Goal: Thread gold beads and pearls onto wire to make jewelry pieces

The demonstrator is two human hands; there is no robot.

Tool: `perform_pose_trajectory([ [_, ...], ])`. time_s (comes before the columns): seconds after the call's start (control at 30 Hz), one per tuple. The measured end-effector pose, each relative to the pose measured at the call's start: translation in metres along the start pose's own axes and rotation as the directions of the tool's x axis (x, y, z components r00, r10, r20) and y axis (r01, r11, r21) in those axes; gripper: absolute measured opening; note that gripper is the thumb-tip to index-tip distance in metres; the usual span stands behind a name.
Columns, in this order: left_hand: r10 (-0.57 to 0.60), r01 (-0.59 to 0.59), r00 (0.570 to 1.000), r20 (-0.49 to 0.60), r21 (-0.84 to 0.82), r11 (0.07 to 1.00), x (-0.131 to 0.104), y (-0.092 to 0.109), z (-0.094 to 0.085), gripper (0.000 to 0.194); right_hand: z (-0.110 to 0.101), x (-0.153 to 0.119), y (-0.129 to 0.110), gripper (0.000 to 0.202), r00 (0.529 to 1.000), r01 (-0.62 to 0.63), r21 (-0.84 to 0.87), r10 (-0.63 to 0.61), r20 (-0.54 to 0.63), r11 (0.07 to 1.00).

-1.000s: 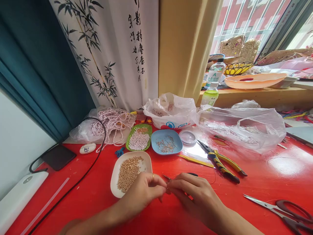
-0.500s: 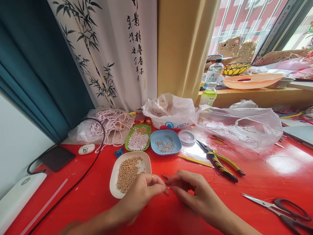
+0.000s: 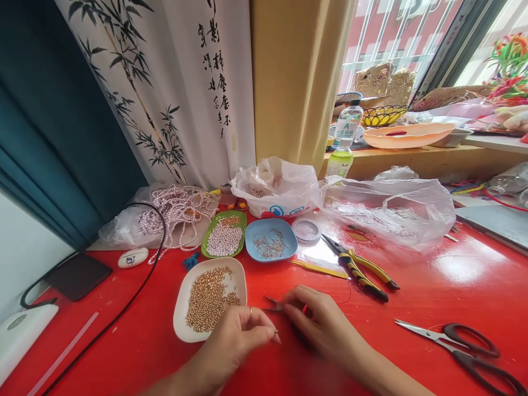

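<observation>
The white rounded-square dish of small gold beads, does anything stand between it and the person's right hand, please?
Yes: a small metal two-pronged tool projects from the right hand toward the dish, and, on the near side, the left hand overlaps the dish's lower right corner in view.

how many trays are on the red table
3: a cream tray by the left hand, a green tray beyond it, and a blue tray just right of the green one. Others may be hidden behind the plastic bags.
</observation>
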State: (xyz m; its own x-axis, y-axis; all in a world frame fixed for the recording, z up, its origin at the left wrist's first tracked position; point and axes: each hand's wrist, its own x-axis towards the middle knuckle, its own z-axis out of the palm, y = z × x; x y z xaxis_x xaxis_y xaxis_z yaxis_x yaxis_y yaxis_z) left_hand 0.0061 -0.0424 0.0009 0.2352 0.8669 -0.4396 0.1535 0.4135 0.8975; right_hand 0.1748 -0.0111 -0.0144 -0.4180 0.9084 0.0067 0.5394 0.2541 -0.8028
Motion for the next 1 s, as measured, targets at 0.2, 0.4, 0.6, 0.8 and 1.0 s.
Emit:
perform_pose_trajectory([
  [0.2, 0.005, -0.005, 1.0, -0.021, 0.015, 1.0, 0.002, -0.007, -0.001, 0.015, -0.008, -0.011, 0.013, 0.012, 0.991, -0.014, -0.153, -0.007, -0.136, 0.988],
  [0.4, -0.047, 0.047, 0.998, -0.047, -0.011, 0.999, 0.001, -0.007, 0.0, 0.017, -0.01, -0.038, 0.022, 0.015, 0.984, 0.123, -0.4, -0.165, -0.072, 0.908],
  [0.6, -0.04, 0.037, 0.999, -0.027, -0.102, 0.994, 0.003, -0.01, -0.002, 0.016, -0.032, -0.055, 0.043, 0.022, 0.932, 0.186, -0.706, -0.35, -0.093, 0.683],
  [0.8, -0.082, 0.09, 0.995, 0.057, -0.172, 0.981, 0.003, -0.012, 0.001, 0.013, -0.063, -0.028, 0.066, 0.026, 0.867, 0.172, -0.884, -0.494, -0.074, 0.434],
  [1.0, -0.091, 0.113, 0.99, 0.106, -0.218, 0.969, -0.001, -0.013, 0.005, 0.015, -0.046, 0.027, 0.049, 0.014, 0.948, 0.185, -0.819, -0.319, 0.002, 0.543],
])
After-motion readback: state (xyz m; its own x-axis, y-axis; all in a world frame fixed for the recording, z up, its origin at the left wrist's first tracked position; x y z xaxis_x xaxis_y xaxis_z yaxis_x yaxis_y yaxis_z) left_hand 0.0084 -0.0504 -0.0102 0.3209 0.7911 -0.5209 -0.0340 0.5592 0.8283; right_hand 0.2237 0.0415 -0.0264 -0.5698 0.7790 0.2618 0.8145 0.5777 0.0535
